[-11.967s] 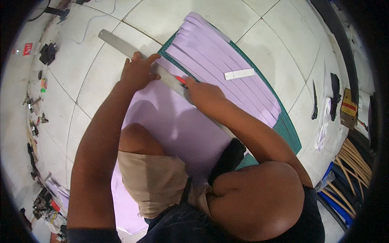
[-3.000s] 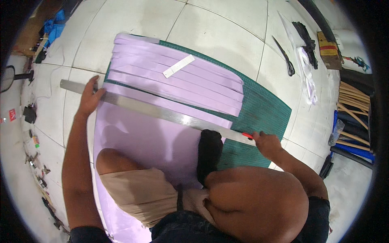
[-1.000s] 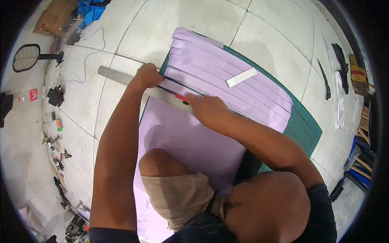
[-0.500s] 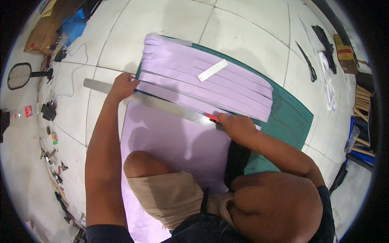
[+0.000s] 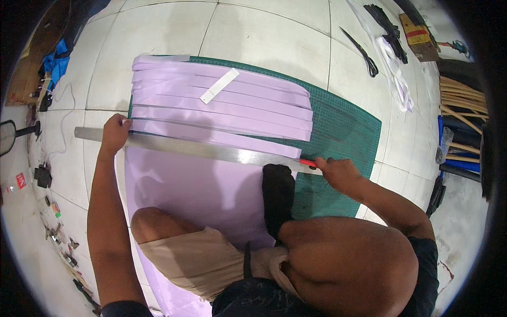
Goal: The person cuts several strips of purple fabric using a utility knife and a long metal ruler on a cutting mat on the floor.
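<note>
A long metal ruler [image 5: 211, 150] lies across a lilac sheet [image 5: 195, 182]. Near its left end, my left hand [image 5: 116, 134] is closed on the ruler, fingertips at the left edge of the lilac strips. My right hand [image 5: 340, 174] grips a red utility knife [image 5: 308, 163], its tip at the ruler's far edge, close to the right end of the nearest lilac strip [image 5: 227, 140]. Several more cut strips [image 5: 227, 112] lie side by side beyond it on the green cutting mat [image 5: 348, 127]. My black-covered foot [image 5: 278, 190] rests against the ruler's near side.
A short white strip [image 5: 219, 86] lies slantwise on the lilac strips. Black scissors [image 5: 364, 55] are on the tiled floor at far right, near black and white cloth pieces [image 5: 393, 68]. Wooden sticks [image 5: 462, 95] are stacked at the right edge. Small tools [image 5: 68, 253] line the left wall.
My right hand has drawn the knife rightward along the ruler to the nearest strip's right end. The view has shifted right, and my foot's front shows more fully. My left hand stays on the ruler.
</note>
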### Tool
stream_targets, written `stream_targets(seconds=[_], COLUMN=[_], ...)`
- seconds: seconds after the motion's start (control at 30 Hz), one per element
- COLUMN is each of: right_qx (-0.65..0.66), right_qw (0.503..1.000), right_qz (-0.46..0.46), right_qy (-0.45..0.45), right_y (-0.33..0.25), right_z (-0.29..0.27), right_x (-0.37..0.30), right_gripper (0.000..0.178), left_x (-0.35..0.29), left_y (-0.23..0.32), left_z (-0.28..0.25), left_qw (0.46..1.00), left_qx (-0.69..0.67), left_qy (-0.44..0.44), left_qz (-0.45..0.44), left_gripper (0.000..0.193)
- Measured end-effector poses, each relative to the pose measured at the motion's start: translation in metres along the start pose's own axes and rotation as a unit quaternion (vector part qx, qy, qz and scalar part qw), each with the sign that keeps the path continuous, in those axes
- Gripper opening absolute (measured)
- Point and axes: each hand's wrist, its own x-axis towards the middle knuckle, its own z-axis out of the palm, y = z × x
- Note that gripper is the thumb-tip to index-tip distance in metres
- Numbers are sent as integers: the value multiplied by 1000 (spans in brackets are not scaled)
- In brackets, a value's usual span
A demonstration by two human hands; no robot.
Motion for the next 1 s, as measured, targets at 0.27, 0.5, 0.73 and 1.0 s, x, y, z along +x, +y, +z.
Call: stream_targets(seconds=[0.27, 0.5, 0.73, 1.0], right_qx=[-39, 108, 141, 130], right_qw=[999, 990, 961, 957], right_qz=[15, -48, -177, -206], right_qy=[26, 77, 159, 154], right_y=[22, -66, -168, -179], right_z=[-25, -78, -71, -81], right_x=[-32, 35, 129, 132], right_gripper=[19, 26, 35, 40], left_x=[-11, -11, -8, -12], left_y=[-6, 15, 18, 20], left_z=[1, 2, 7, 4], left_qw=[993, 998, 999, 998], left_qx=[2, -35, -24, -12], left_qy=[70, 53, 29, 44], left_qz=[93, 8, -27, -32], left_gripper=[18, 20, 26, 26])
